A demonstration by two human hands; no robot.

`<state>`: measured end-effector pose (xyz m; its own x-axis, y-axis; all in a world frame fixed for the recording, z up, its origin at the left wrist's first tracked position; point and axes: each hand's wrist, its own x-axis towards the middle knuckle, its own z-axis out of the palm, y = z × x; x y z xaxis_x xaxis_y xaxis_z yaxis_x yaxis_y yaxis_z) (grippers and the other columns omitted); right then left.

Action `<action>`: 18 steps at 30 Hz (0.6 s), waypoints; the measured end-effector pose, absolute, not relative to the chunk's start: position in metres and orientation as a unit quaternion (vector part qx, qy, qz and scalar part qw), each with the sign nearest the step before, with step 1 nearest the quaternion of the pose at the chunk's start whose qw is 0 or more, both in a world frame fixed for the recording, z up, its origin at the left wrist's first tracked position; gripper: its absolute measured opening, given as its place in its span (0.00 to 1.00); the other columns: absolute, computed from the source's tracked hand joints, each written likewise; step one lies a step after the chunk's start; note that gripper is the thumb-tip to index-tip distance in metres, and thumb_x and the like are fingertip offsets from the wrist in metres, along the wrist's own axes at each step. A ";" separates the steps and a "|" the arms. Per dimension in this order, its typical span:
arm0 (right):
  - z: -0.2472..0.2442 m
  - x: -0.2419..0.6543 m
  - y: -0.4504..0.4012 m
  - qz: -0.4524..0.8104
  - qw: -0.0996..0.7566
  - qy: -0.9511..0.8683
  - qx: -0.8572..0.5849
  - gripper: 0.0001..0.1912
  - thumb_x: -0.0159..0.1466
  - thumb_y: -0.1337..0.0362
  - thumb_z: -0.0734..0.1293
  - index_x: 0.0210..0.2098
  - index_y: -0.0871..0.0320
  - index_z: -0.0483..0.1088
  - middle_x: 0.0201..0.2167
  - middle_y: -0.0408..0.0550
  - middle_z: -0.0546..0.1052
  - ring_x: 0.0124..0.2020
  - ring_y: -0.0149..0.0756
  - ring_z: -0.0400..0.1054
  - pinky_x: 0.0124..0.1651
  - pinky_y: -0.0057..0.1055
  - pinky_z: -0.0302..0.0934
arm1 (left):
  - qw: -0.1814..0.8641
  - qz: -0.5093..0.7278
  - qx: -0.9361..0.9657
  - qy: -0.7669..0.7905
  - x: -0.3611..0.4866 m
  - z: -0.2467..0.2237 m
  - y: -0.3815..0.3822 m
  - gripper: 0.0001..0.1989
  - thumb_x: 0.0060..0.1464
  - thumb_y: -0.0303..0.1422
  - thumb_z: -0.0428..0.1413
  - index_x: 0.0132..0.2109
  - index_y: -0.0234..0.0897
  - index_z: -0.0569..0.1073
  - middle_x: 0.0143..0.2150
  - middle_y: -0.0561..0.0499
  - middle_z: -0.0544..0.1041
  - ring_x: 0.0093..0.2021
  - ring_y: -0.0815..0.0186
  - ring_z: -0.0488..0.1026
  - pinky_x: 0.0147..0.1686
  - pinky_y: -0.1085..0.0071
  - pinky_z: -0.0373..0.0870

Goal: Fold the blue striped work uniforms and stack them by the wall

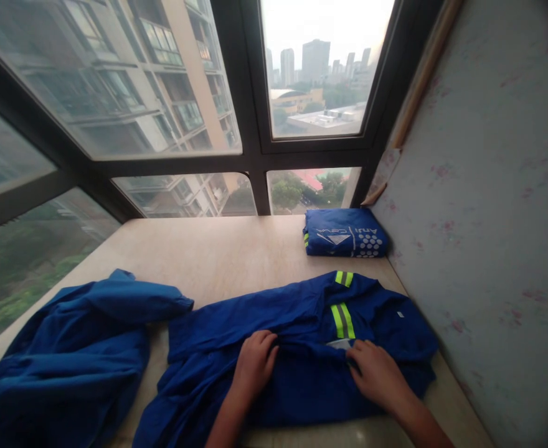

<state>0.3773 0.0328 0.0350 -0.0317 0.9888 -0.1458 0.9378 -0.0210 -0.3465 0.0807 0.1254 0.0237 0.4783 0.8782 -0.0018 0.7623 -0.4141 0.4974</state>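
A blue work jacket (297,379) with yellow-green and grey reflective bands lies spread sideways on the pale sill. My left hand (256,359) rests near its middle, fingers curled and closed on a fold of the cloth. To the right, my right hand (375,372) pinches the fabric just below a reflective band, with thumb and fingers together. A small whitish patch shows beside those right fingertips. Parts of the gripped cloth are hidden under the fingers.
Another blue garment (82,354) lies crumpled at the left. A folded blue garment (344,233) with white printing sits at the back right, against the wallpapered wall (479,249). Dark-framed windows (250,112) border the pale sill (199,249) at the back and left.
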 end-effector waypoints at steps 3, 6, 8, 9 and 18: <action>0.047 0.349 0.057 0.174 0.133 -0.698 -0.682 0.13 0.64 0.61 0.63 0.46 0.53 0.74 0.45 0.50 0.77 0.47 0.44 0.69 0.48 0.36 0.58 | 0.259 0.140 0.818 0.495 0.077 0.024 0.139 0.16 0.64 0.33 0.47 0.51 0.38 0.76 0.49 0.44 0.79 0.50 0.56 0.75 0.52 0.57 0.71; 0.048 0.305 0.085 0.182 0.147 -0.701 -0.674 0.15 0.70 0.58 0.58 0.44 0.53 0.75 0.42 0.50 0.78 0.46 0.42 0.69 0.48 0.35 0.57 | 0.283 0.145 0.825 0.468 0.077 0.016 0.151 0.20 0.61 0.25 0.44 0.53 0.38 0.76 0.49 0.45 0.80 0.49 0.60 0.76 0.52 0.62 0.71; 0.040 0.280 0.099 0.182 0.124 -0.694 -0.685 0.16 0.70 0.58 0.57 0.40 0.54 0.75 0.40 0.50 0.77 0.45 0.43 0.70 0.46 0.35 0.57 | 0.284 0.143 0.835 0.448 0.076 0.009 0.159 0.23 0.57 0.21 0.45 0.55 0.39 0.75 0.50 0.47 0.80 0.50 0.62 0.76 0.53 0.65 0.71; 0.034 0.270 0.104 0.183 0.116 -0.689 -0.691 0.15 0.70 0.59 0.58 0.39 0.55 0.75 0.40 0.51 0.77 0.44 0.43 0.70 0.45 0.35 0.56 | 0.282 0.143 0.839 0.443 0.075 0.006 0.163 0.24 0.57 0.20 0.45 0.55 0.40 0.75 0.50 0.48 0.80 0.50 0.63 0.76 0.53 0.66 0.71; -0.014 0.270 0.088 0.083 0.213 -0.751 -0.620 0.16 0.66 0.75 0.61 0.40 0.52 0.77 0.37 0.47 0.74 0.39 0.36 0.64 0.44 0.33 0.51 | 0.223 0.131 0.840 0.477 0.067 -0.010 0.192 0.27 0.53 0.22 0.53 0.61 0.38 0.68 0.63 0.42 0.70 0.65 0.56 0.64 0.63 0.55 0.61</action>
